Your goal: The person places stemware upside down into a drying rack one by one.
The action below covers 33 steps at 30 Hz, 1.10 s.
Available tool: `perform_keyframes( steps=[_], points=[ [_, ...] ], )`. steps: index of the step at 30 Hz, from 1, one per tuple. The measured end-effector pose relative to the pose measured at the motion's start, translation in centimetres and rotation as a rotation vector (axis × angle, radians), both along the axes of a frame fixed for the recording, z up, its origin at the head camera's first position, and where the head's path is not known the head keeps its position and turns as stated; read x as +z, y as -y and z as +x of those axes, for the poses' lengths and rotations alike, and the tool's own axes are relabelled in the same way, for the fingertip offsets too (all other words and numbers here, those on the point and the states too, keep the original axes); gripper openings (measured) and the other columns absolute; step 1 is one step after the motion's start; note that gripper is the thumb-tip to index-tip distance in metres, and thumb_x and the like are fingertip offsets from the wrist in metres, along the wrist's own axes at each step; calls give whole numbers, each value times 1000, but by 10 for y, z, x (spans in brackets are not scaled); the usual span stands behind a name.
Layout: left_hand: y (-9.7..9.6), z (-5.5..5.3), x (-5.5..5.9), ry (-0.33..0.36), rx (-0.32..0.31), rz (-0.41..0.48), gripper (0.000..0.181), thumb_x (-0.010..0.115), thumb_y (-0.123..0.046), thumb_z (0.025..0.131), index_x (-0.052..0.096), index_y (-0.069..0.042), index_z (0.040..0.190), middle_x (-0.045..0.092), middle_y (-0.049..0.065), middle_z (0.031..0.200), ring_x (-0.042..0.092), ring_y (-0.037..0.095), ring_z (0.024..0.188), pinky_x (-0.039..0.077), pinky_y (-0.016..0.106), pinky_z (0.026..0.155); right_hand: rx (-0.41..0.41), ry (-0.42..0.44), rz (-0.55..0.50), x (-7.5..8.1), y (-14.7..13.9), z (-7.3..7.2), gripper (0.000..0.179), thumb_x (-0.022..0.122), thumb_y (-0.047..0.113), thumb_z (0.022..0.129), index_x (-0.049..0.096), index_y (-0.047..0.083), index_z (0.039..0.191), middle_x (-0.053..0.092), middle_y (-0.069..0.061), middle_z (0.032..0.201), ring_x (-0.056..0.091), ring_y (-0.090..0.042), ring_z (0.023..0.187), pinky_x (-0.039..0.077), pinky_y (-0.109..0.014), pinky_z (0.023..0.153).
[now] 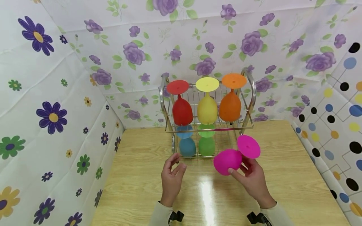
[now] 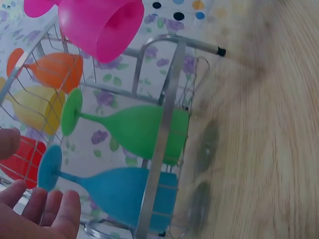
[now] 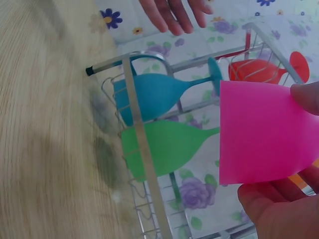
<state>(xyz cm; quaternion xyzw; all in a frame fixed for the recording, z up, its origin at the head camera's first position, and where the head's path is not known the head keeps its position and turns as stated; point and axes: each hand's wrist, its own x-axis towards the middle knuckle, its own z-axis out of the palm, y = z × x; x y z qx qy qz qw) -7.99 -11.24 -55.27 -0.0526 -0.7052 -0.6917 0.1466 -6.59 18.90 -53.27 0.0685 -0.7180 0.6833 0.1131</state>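
Observation:
My right hand [image 1: 254, 180] grips a magenta plastic goblet [image 1: 227, 160] by its bowl, thumb on one side and fingers on the other. The goblet is tilted, its round foot up to the right and its mouth toward the lower left, in front of the lower tier of a two-tier metal wire rack [image 2: 162, 139]. On that tier a blue goblet [image 1: 187, 147] and a green goblet [image 1: 206, 146] stand upside down. Just in front of the blue one, my left hand [image 1: 172, 180] is held with loosely bent fingers and nothing in them.
Upside down on the upper tier are a red goblet [image 1: 182, 111], a yellow goblet [image 1: 207, 110] and an orange goblet [image 1: 230, 106]. The rack stands at the back of a wooden table [image 1: 135, 175], close to a flower-patterned cloth wall [image 1: 141, 94]. Patterned cloths also hang at both sides.

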Motion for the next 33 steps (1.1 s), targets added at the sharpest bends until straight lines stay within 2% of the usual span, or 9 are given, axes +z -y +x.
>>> perform_keyframes(
  steps=[5, 8, 11, 14, 17, 21, 25, 28, 33],
  points=[
    [11, -15, -13, 33, 82, -44, 50, 76, -19, 101, 59, -10, 147, 60, 18, 143, 57, 30, 133, 59, 30, 105, -19, 52, 110, -10, -4, -10, 76, 86, 7, 89, 49, 14, 155, 57, -3, 146, 60, -2, 129, 56, -17, 101],
    [15, -26, -22, 41, 111, -42, 50, 77, -23, 100, 61, -10, 146, 59, 21, 143, 57, 35, 134, 59, 28, 104, -24, 61, 170, -15, -7, -16, 77, 87, 14, 89, 48, 17, 156, 56, -8, 149, 59, -7, 132, 54, -18, 103],
    [18, -35, -27, 36, 138, -67, 49, 77, -22, 100, 63, -10, 145, 60, 14, 142, 58, 31, 134, 60, 30, 104, -27, 54, 214, -20, -8, -22, 78, 88, 18, 90, 47, 21, 157, 56, -7, 152, 57, -12, 136, 53, -18, 104],
    [19, -42, -31, 20, 172, -130, 46, 75, -19, 101, 64, -12, 145, 60, 8, 142, 57, 29, 135, 59, 35, 106, -25, 32, 223, -26, -9, -28, 78, 88, 17, 89, 48, 23, 157, 56, -6, 151, 57, -10, 136, 53, -18, 104],
    [20, -48, -33, 14, 212, -201, 44, 74, -20, 102, 65, -15, 144, 59, 5, 143, 56, 29, 136, 58, 41, 109, -29, 18, 237, -32, -10, -35, 78, 88, 15, 89, 49, 24, 155, 58, -3, 150, 58, -8, 134, 54, -16, 104],
    [19, -56, -36, 41, 238, -244, 45, 74, -21, 102, 64, -18, 146, 58, 6, 145, 57, 29, 136, 57, 47, 110, -50, 15, 292, -39, -10, -43, 75, 88, 17, 89, 51, 21, 154, 60, -3, 148, 60, -19, 134, 53, -15, 102],
    [18, -61, -36, 70, 246, -254, 47, 73, -15, 102, 63, -17, 148, 59, 7, 144, 60, 29, 134, 58, 49, 108, -72, 0, 327, -45, -9, -51, 71, 88, 17, 90, 53, 14, 152, 61, -8, 148, 62, -33, 133, 58, -33, 106],
    [17, -65, -36, 59, 267, -269, 48, 73, -7, 101, 64, -15, 147, 62, 9, 140, 63, 29, 129, 60, 50, 104, -82, -29, 352, -49, -8, -56, 70, 87, 17, 90, 54, 9, 151, 61, -14, 146, 63, -40, 132, 56, -50, 105],
    [17, -72, -38, 26, 276, -293, 47, 71, 1, 100, 66, -13, 145, 66, 9, 133, 68, 27, 122, 63, 43, 99, -118, -60, 379, -53, -8, -62, 71, 87, 15, 90, 53, 5, 152, 61, -19, 144, 65, -45, 129, 57, -56, 102]
  ],
)
